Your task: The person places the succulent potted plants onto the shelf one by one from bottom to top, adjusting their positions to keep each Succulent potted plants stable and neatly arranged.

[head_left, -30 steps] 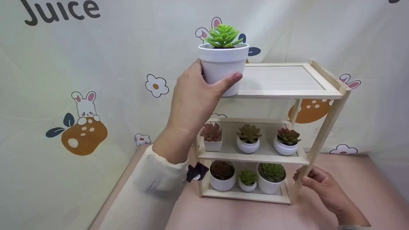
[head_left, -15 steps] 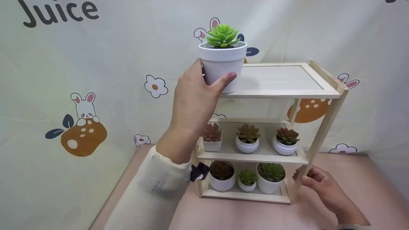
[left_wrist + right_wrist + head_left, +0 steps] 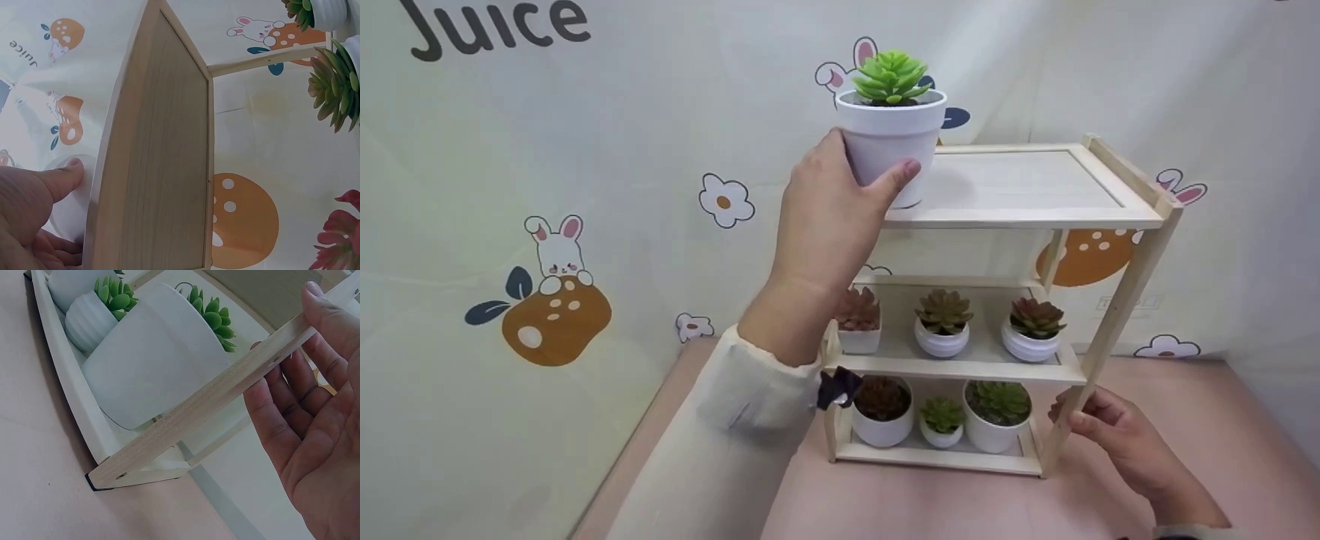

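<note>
A white pot (image 3: pixel 885 135) with a bright green succulent (image 3: pixel 892 77) is upright in my left hand (image 3: pixel 829 214), fingers behind it and thumb across its front. Its base overlaps the left end of the wooden shelf's top board (image 3: pixel 1027 180). From below, the left wrist view shows that board's underside (image 3: pixel 163 157), with the left hand (image 3: pixel 34 202) and part of the pot (image 3: pixel 70 197) beyond its edge. Low on the shelf's right side, my right hand (image 3: pixel 1125 442) grips the front post (image 3: pixel 1110 330); in the right wrist view thumb and fingers close around this post (image 3: pixel 214 399).
The middle tier carries three potted succulents, among them a brownish one (image 3: pixel 943 322) at its centre. Below, the bottom tier holds three more, with a large green one (image 3: pixel 997 412) at the right. A pale printed cloth (image 3: pixel 645 150) hangs behind the pink tabletop (image 3: pixel 930 510).
My left hand has shifted slightly right and back with the potted succulent, so the pot's base now shows farther in over the top board. The right hand stays on the post.
</note>
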